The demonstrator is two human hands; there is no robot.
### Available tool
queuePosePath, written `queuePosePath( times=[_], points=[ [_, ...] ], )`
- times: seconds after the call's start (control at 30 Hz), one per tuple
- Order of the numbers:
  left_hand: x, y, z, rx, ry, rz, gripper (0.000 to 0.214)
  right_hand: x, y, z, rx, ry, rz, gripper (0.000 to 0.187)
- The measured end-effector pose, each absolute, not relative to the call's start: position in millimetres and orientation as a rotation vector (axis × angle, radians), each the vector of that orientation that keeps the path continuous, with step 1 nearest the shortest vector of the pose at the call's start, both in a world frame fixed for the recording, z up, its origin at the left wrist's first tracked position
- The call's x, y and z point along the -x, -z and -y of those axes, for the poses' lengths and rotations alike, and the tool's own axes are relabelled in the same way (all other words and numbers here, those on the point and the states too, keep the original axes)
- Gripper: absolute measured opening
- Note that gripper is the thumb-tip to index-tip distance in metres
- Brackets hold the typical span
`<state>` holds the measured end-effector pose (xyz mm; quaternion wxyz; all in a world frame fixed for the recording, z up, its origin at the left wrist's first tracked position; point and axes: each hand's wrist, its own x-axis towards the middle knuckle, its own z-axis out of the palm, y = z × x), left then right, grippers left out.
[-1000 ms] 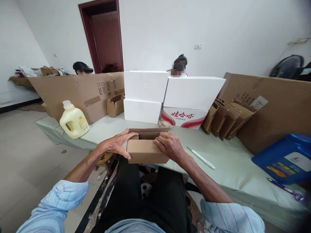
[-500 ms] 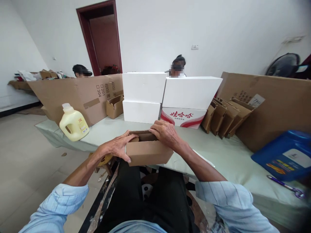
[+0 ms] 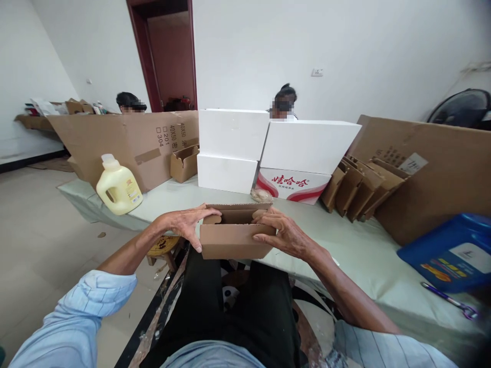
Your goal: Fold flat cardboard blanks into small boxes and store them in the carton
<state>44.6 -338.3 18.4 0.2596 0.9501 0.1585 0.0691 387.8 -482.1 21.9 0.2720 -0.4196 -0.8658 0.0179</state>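
Note:
A small brown cardboard box (image 3: 235, 244), open at the top, is held between my two hands at the table's front edge, over my lap. My left hand (image 3: 187, 226) grips its left end, with the thumb low on the front and the fingers over the upper rim. Around the right end, my right hand (image 3: 283, 230) is closed, its fingers reaching over the rim and partly inside. The box's inside is dark, and its bottom is hidden. Behind the box lies a small crumpled tan item (image 3: 261, 195), its kind unclear.
White boxes (image 3: 233, 134) stand stacked at the table's back. A yellow jug (image 3: 118, 186) is on the left. Several folded cardboard boxes (image 3: 364, 186) lean at right, near a blue container (image 3: 447, 253) and a purple carabiner strap (image 3: 448, 298). Two people sit beyond.
My right hand has shifted from the box's back rim to its right end. The box now shows more of its open inside, and the tan item behind has come into sight.

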Motion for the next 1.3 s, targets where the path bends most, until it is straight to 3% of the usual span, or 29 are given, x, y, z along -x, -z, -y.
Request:
queuePosePath(
  times=[0.13, 0.5, 0.93, 1.3],
  points=[
    [-44, -21, 339, -2.573, -0.276, -0.448, 0.115, -386, -28, 480, 1.142, 0.065, 2.381, 0.044],
    [-49, 4, 340, -2.319, -0.798, -0.563, 0.100, -396, 7, 467, 0.995, 0.127, 1.992, 0.047],
    [-82, 50, 330, -1.915, -1.318, -0.680, 0.102, -411, 26, 465, 1.160, -0.042, 1.367, 0.050],
    [-108, 58, 330, -1.807, -1.640, -1.170, 0.097, -398, 53, 458, 1.147, -0.312, 1.016, 0.070]
  ],
)
